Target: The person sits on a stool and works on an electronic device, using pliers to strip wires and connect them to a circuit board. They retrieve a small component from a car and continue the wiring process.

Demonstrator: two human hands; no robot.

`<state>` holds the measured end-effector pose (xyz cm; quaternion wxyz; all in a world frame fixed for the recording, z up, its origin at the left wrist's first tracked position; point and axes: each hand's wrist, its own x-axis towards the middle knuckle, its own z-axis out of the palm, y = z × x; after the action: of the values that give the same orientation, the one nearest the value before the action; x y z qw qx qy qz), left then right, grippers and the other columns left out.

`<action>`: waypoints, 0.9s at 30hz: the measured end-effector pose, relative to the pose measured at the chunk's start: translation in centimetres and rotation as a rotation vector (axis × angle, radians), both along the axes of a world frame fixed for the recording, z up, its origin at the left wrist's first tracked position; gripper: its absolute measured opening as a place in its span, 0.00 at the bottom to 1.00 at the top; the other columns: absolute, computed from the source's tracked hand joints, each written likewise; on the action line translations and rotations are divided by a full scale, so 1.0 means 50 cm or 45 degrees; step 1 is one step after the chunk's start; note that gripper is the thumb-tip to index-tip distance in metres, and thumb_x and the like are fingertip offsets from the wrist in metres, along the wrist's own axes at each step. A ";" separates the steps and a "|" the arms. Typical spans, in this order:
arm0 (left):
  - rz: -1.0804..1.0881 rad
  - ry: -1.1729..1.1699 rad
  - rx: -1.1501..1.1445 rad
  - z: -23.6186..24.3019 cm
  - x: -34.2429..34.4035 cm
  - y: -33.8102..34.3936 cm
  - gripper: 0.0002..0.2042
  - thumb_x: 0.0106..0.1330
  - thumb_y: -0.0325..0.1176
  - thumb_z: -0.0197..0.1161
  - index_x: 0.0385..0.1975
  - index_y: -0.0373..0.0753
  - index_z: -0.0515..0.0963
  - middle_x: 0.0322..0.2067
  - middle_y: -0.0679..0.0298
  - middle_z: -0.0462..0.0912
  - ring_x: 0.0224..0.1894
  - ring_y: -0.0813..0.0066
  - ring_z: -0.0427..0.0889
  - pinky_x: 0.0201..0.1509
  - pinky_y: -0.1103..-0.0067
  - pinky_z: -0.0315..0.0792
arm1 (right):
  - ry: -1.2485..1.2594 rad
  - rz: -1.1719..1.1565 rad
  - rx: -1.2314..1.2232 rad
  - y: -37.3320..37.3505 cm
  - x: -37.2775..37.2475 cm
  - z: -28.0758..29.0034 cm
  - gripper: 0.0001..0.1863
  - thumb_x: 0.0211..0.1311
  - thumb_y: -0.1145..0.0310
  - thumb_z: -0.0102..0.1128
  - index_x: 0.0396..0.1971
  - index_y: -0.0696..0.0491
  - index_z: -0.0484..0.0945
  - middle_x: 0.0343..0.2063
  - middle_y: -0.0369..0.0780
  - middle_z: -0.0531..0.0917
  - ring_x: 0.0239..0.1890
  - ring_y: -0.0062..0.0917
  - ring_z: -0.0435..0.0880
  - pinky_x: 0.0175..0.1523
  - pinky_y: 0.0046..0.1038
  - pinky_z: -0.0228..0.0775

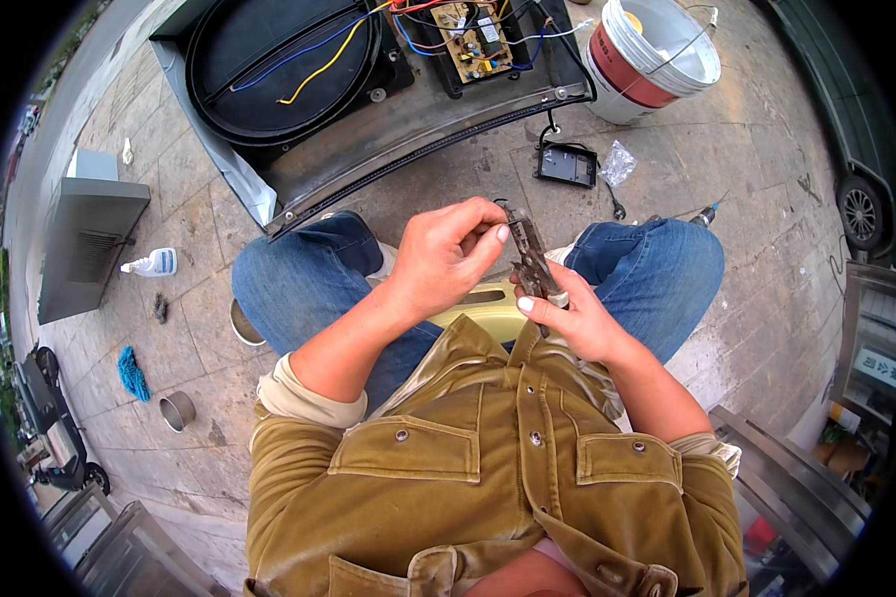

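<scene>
My right hand is wrapped round the lower end of a grimy, dark, elongated metal part in front of my chest. My left hand is closed, its thumb and index finger pinched together at the part's upper left edge. Whatever lies between those fingertips is too small to make out. A thin dark hooked bit shows at the part's top end. Beyond my hands lies a large grey-and-black appliance housing with a round black opening, loose coloured wires and an exposed circuit board.
A white bucket with a red band stands at the far right. Near it lie a black box and a clear plastic bag. Leftward are a grey panel, a white bottle, a blue cloth and a metal ring.
</scene>
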<state>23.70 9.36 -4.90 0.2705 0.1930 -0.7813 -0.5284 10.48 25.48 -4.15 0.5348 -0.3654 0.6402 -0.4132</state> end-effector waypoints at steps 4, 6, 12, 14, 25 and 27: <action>0.038 -0.040 -0.021 0.005 -0.002 -0.001 0.03 0.60 0.26 0.63 0.32 0.36 0.76 0.20 0.63 0.78 0.17 0.80 0.73 0.21 0.82 0.66 | 0.123 -0.051 0.005 -0.011 0.012 0.002 0.23 0.59 0.56 0.61 0.42 0.62 0.72 0.32 0.45 0.77 0.38 0.29 0.75 0.47 0.31 0.67; 0.055 -0.047 -0.025 0.004 -0.004 -0.001 0.03 0.60 0.26 0.63 0.31 0.36 0.76 0.20 0.62 0.79 0.17 0.79 0.75 0.21 0.81 0.67 | 0.198 -0.053 -0.021 -0.016 0.016 -0.001 0.23 0.59 0.57 0.61 0.42 0.62 0.70 0.31 0.45 0.77 0.37 0.29 0.75 0.46 0.31 0.67; 0.106 -0.062 -0.054 -0.002 -0.009 0.000 0.04 0.59 0.26 0.64 0.30 0.36 0.76 0.20 0.61 0.80 0.18 0.76 0.77 0.21 0.80 0.69 | 0.306 -0.077 -0.040 -0.025 0.028 -0.011 0.22 0.60 0.58 0.60 0.40 0.62 0.68 0.30 0.46 0.76 0.35 0.31 0.76 0.44 0.34 0.68; 0.114 -0.073 -0.057 -0.002 -0.009 -0.001 0.04 0.59 0.26 0.64 0.30 0.36 0.76 0.20 0.61 0.79 0.18 0.75 0.77 0.22 0.80 0.69 | 0.342 -0.094 -0.057 -0.027 0.032 -0.018 0.21 0.61 0.59 0.60 0.40 0.62 0.67 0.30 0.48 0.77 0.35 0.33 0.77 0.43 0.35 0.68; -0.047 -0.097 0.153 -0.003 -0.010 -0.019 0.10 0.59 0.29 0.69 0.28 0.32 0.73 0.20 0.72 0.72 0.23 0.89 0.67 0.26 0.86 0.65 | 0.669 -0.106 0.011 -0.032 0.012 -0.038 0.20 0.58 0.65 0.62 0.42 0.62 0.67 0.23 0.52 0.79 0.28 0.47 0.81 0.34 0.39 0.70; -0.098 -0.175 0.161 -0.006 -0.006 -0.030 0.11 0.58 0.29 0.70 0.26 0.32 0.73 0.19 0.71 0.73 0.24 0.89 0.67 0.26 0.86 0.65 | 0.696 -0.093 0.017 -0.029 0.011 -0.041 0.19 0.58 0.65 0.63 0.41 0.61 0.67 0.22 0.52 0.79 0.27 0.47 0.81 0.33 0.39 0.71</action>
<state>23.40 7.84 -5.22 0.1829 0.2153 -0.7699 -0.5722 11.02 24.01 -6.19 0.3293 -0.4365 0.7762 -0.3138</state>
